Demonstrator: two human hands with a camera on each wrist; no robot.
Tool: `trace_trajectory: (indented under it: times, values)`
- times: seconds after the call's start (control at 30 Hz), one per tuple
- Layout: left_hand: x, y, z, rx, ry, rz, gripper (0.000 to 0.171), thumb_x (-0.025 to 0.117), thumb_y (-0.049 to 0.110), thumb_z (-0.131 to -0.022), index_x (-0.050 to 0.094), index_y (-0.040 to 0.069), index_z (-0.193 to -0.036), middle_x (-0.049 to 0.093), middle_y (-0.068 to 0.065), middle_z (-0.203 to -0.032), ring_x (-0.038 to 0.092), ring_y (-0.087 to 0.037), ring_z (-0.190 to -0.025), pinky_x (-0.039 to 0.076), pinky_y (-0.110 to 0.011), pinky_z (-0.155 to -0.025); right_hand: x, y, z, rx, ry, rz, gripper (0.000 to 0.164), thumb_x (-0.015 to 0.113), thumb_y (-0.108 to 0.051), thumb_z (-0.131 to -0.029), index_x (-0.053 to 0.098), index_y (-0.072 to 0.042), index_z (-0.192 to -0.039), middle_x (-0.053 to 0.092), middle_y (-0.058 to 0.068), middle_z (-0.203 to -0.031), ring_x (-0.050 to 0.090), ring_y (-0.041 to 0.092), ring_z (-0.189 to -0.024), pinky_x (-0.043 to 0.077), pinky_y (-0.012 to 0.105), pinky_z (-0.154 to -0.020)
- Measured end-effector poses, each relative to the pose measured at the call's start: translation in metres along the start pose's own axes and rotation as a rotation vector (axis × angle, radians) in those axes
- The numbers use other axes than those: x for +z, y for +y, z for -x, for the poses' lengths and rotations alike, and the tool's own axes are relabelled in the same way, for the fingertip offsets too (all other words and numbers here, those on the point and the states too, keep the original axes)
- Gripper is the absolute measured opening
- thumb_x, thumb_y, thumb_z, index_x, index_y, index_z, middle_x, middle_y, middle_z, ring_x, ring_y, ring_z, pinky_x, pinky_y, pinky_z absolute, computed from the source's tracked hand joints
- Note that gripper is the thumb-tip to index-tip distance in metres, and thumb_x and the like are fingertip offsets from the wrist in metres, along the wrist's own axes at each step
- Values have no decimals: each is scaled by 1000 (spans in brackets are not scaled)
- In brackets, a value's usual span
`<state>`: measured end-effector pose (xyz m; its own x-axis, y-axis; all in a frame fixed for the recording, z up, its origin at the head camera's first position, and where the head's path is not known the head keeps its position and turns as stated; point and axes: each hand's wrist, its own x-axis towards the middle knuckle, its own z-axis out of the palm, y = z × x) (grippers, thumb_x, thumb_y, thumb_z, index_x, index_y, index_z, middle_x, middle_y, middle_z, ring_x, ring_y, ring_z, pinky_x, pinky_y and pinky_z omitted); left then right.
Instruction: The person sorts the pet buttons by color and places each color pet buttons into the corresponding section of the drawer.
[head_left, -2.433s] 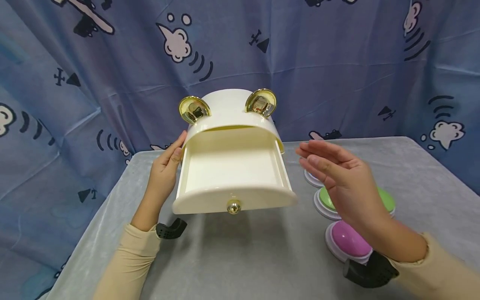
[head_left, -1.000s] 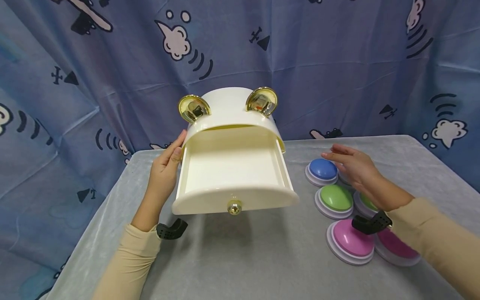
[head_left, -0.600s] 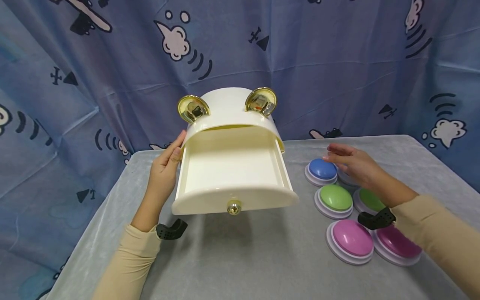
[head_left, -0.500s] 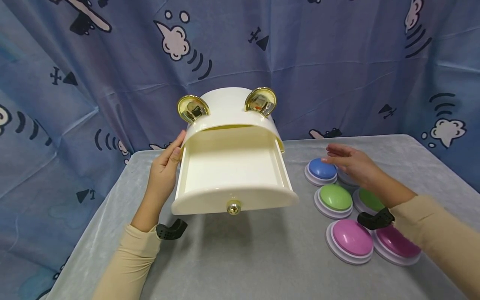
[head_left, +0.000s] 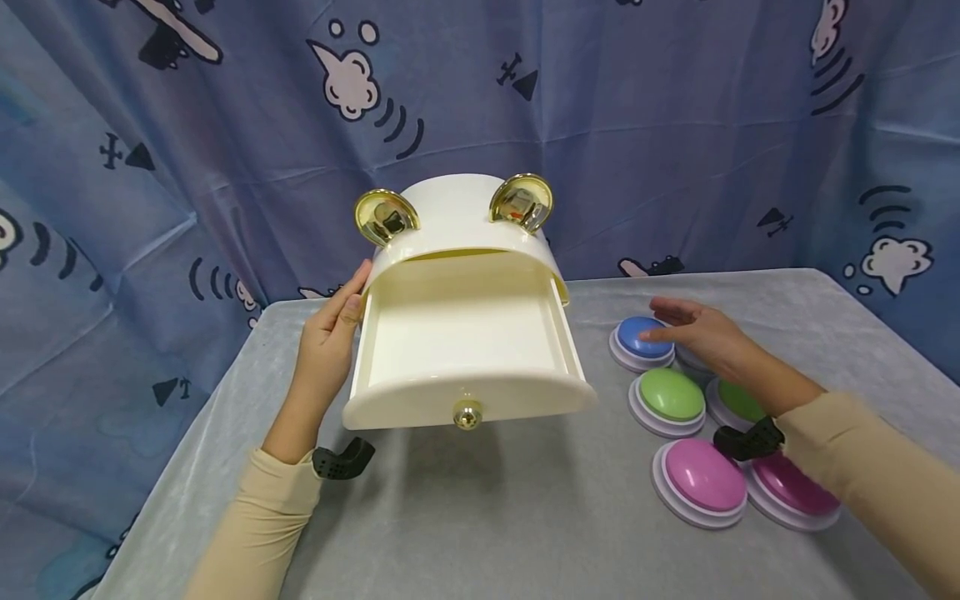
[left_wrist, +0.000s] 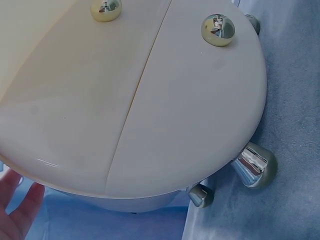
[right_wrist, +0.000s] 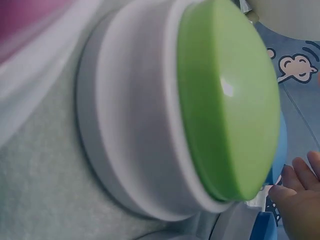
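Observation:
A white alarm-clock-shaped drawer box (head_left: 457, 204) with two gold bells stands mid-table. Its upper drawer (head_left: 468, 333) is pulled out, with nothing inside and a gold knob (head_left: 467, 414) in front. My left hand (head_left: 330, 342) rests against the box's left side, thumb near the front edge; its fingertips show past the rim in the left wrist view. At the back right, my right hand (head_left: 701, 333) hovers low, thumb across a blue push button (head_left: 641, 337) and fingers extended. Contact cannot be told. Behind that hand another button is mostly hidden.
Two green push buttons, one in front (head_left: 672, 395) and one partly covered (head_left: 738, 400), sit nearer me, then two pink ones (head_left: 707, 475). A grey cloth covers the table (head_left: 480, 533). A patterned blue curtain (head_left: 637, 150) hangs behind it.
My right hand has gone from beside the drawer box rightward to the buttons, then dipped slightly so its thumb overlaps the blue one. My left hand and the drawer box have stayed put.

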<state>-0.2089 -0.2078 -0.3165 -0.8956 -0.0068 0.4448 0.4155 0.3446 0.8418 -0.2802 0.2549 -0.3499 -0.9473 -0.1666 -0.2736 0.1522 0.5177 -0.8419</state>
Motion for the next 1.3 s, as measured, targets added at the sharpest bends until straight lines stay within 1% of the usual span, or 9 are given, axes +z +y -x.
trace_trajectory:
  times: [0.17,0.43,0.63,0.73,0.87,1.1,1.3]
  values:
    - [0,-1,-1,12,9,16,42,41,25,-108,47,20,-149,43,6,-156,39,-10,-145,33,-22,-120,-1,4,-4,-12,-18,36,94,76,-28,-89,18,-3,-159,19,22,-164,15,45,-152,15,64,-122]
    - [1,-1,0,17,11,13,41,41,25,-108,47,20,-149,44,6,-156,39,-11,-145,34,-22,-119,0,9,-6,-53,-28,143,96,79,-28,-86,21,0,-157,22,27,-161,20,48,-149,21,63,-121]
    - [1,-1,0,16,13,10,41,41,26,-108,47,21,-149,44,7,-156,39,-10,-145,34,-23,-119,2,14,-8,-54,-22,147,98,80,-28,-85,21,1,-157,22,26,-162,18,48,-149,21,62,-121]
    - [1,-1,0,15,13,8,41,41,26,-108,47,22,-149,44,8,-155,39,-10,-145,34,-24,-120,3,15,-8,-48,-24,164,99,81,-30,-84,21,0,-157,21,28,-162,18,50,-149,21,63,-121]
    - [1,-2,0,22,15,20,41,41,25,-108,47,21,-149,44,8,-155,40,-10,-145,35,-23,-119,3,15,-8,-40,-26,222,101,81,-33,-83,22,-2,-158,20,32,-160,19,53,-147,23,65,-119]
    - [0,-3,0,26,19,38,41,42,25,-108,48,21,-148,44,7,-155,40,-10,-145,35,-21,-118,5,15,-9,-49,-2,354,105,82,-42,-79,24,-4,-158,27,36,-156,28,53,-143,28,66,-116]
    - [2,-4,-1,37,25,42,41,42,23,-108,49,19,-148,45,6,-155,41,-9,-144,36,-20,-117,6,17,-11,-41,6,368,107,83,-44,-78,24,-4,-158,25,37,-156,27,54,-143,27,67,-115]
